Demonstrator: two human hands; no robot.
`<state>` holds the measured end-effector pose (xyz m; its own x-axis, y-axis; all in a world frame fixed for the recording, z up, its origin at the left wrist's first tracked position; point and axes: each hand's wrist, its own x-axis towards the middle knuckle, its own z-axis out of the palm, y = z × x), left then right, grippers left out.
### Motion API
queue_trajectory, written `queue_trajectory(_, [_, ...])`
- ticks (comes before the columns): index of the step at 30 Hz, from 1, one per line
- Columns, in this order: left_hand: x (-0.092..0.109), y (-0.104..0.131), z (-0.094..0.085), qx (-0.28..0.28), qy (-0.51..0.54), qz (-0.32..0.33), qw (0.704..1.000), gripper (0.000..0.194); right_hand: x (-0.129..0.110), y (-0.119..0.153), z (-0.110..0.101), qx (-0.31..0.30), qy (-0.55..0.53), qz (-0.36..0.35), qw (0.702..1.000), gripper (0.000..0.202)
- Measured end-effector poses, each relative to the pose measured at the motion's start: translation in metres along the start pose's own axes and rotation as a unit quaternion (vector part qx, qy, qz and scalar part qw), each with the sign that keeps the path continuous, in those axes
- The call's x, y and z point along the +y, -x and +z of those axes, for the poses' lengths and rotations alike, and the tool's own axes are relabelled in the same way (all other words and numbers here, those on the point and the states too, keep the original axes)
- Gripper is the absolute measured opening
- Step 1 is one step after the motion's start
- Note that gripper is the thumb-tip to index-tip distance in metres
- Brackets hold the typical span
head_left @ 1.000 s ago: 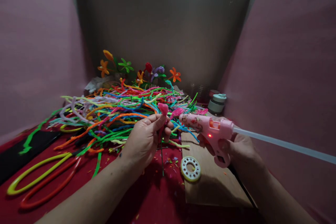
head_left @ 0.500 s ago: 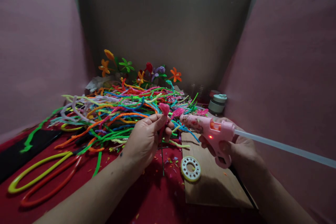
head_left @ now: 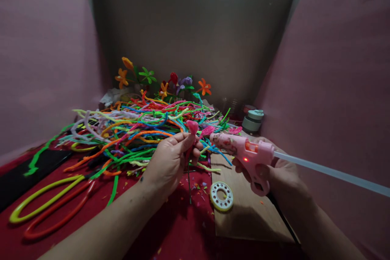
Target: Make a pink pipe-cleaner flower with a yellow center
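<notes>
My left hand [head_left: 170, 158] pinches a pink pipe-cleaner flower [head_left: 192, 126] between thumb and fingers. A thin dark stem [head_left: 189, 187] hangs down below that grip. Wrapped round the handle of a pink hot glue gun [head_left: 233, 143] is my right hand [head_left: 283, 174]. The gun's nozzle points left, close beside a pink petal [head_left: 207, 131]; whether they touch I cannot tell. A small light on the gun glows red, and a long clear glue stick [head_left: 332, 172] sticks out of its back.
A heap of colourful pipe cleaners [head_left: 137, 130] spreads behind my hands. Scissors with yellow and red handles [head_left: 57, 207] lie at left. A tape roll [head_left: 221, 196] sits at the edge of a brown board [head_left: 252, 215]. Finished flowers [head_left: 183, 83] and a lidded jar [head_left: 252, 120] stand further back.
Hardly anything differs. Both hands, the flower and the glue gun appear a few pixels further right, as does the background.
</notes>
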<state>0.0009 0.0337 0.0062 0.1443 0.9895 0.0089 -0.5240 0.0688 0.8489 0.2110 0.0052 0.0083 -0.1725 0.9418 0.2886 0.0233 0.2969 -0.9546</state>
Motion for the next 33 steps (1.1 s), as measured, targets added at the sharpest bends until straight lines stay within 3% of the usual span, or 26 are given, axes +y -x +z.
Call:
queue_trajectory(4, [0.001,0.001,0.001,-0.003,-0.004,0.012,1.000,0.019,0.000,0.000,0.000,0.005,-0.062,0.030,0.998,0.055])
queue_trajectory(11, [0.003,0.001,0.002,-0.001,0.037,0.020,0.999,0.015,0.002,0.001,-0.002,-0.041,-0.098,0.063,0.992,0.047])
queue_trajectory(14, [0.005,0.000,0.001,-0.012,0.061,0.032,0.998,0.013,0.000,0.004,-0.008,-0.019,-0.105,0.060,0.992,0.045])
queue_trajectory(17, [0.007,-0.001,0.000,-0.019,0.074,0.033,0.997,0.010,-0.002,0.010,-0.020,0.015,-0.056,0.060,0.997,0.044])
queue_trajectory(20, [0.008,0.000,0.001,-0.018,0.075,0.031,0.997,0.008,-0.001,0.020,-0.036,0.068,0.107,0.041,0.991,0.032])
queue_trajectory(21, [0.007,0.000,0.001,-0.018,0.073,0.029,0.997,0.008,0.002,0.025,-0.041,0.098,0.195,0.028,0.975,0.028])
queue_trajectory(23, [0.007,0.000,0.001,-0.018,0.068,0.027,0.997,0.007,0.009,0.035,-0.051,0.151,0.385,0.008,0.910,0.022])
queue_trajectory(26, [0.005,0.001,0.001,-0.019,0.062,0.026,0.998,0.007,0.023,0.048,-0.064,0.161,0.557,0.017,0.814,0.016])
queue_trajectory(33, [0.005,0.002,0.001,-0.010,0.050,0.016,0.999,0.009,0.038,0.048,-0.070,0.149,0.662,0.076,0.731,0.028])
